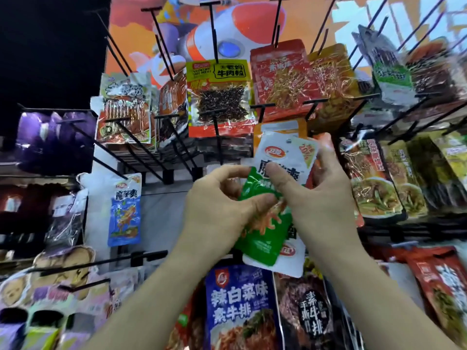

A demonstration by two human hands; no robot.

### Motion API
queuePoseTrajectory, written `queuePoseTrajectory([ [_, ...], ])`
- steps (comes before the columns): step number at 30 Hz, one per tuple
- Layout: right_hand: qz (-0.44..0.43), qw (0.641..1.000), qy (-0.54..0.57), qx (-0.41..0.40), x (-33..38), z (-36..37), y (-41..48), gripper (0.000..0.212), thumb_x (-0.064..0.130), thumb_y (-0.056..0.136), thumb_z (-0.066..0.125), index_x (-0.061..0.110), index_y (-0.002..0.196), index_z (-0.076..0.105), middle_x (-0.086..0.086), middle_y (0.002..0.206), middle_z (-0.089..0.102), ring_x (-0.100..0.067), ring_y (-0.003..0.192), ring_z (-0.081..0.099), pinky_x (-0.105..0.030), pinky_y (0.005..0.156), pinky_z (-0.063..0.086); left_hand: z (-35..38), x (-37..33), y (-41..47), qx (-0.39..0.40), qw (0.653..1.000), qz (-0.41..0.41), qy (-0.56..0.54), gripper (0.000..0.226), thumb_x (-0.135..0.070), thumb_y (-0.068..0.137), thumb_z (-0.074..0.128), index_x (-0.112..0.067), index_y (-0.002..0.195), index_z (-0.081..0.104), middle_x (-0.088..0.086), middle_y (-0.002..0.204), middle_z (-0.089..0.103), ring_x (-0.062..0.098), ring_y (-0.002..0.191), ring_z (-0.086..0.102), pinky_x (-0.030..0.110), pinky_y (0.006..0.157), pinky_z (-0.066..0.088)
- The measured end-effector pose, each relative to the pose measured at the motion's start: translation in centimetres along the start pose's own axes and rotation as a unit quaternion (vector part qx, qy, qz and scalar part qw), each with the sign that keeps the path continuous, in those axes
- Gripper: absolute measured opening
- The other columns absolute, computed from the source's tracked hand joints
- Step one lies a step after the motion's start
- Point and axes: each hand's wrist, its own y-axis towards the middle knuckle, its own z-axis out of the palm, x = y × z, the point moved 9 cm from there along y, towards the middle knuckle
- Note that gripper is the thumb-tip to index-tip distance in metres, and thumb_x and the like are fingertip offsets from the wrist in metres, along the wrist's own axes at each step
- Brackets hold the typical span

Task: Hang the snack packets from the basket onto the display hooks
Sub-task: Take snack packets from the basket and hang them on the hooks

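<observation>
Holding the green packet (pixel 262 238), the left hand (pixel 217 210) pinches it; right hand (pixel 316 188) grips white packets (pixel 283 157) above. They could slip.

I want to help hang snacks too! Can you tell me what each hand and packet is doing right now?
left hand: gripping the green packet
right hand: gripping the white packet
green packet: held in front of the rack, not on a hook
white packet: held up, not clearly hooked
blue packet: hanging on a hook
yellow-topped packet: hanging on a hook
</observation>
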Motion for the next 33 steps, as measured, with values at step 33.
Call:
queuePoseTrajectory([
  [33, 0.030, 0.982, -0.174, 0.064, -0.5, 2.9, -2.2, 0.033, 0.010, 0.090, 0.064, 0.025, 0.120, 0.059, 0.012, 0.095, 0.062, -0.005, 0.039, 0.045, -0.010, 0.044, 0.037, -14.9, 1.9, 6.3, -0.186, 0.982, -0.046, 0.000, 0.023, -0.005, 0.087, 0.063, -0.024, 0.083, 0.076, 0.003, 0.088, 0.073, 0.019, 0.082, 0.064, 0.036, 0.079, 0.053],
])
